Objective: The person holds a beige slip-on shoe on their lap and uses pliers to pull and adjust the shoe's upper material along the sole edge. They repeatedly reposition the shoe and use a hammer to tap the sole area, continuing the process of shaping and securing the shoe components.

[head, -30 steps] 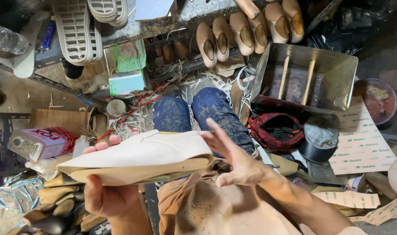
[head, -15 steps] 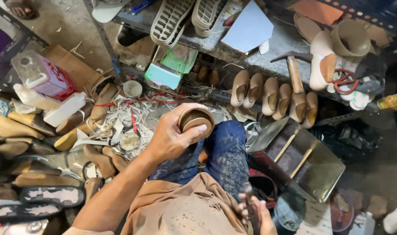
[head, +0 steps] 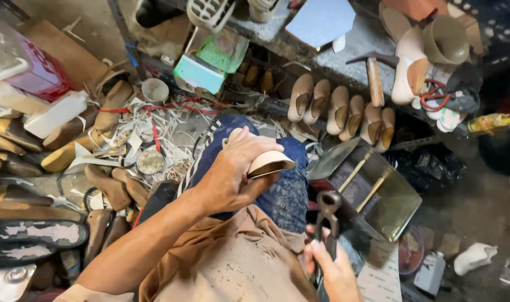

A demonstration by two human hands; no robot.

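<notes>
My left hand point(head: 232, 173) grips a shoe last with a pale insole point(head: 269, 162) on it, held over my knees in blue trousers point(head: 291, 196). The last's heel end points right. My right hand point(head: 330, 265) at the lower middle holds dark metal pincers point(head: 327, 210), jaws up, just right of my lap and below the last. A brown apron point(head: 232, 263) covers my lap.
A row of wooden lasts point(head: 344, 112) and a hammer point(head: 373, 78) sit on the shelf ahead. A metal tray point(head: 389, 196) lies at the right. Lasts, soles and white offcuts point(head: 148, 128) litter the floor at left, with a red box point(head: 28, 67) and bottle point(head: 56, 114).
The view has swung. My left hand now holds the last heel-end right instead of heel toward me, and my right hand has come up with the pincers.
</notes>
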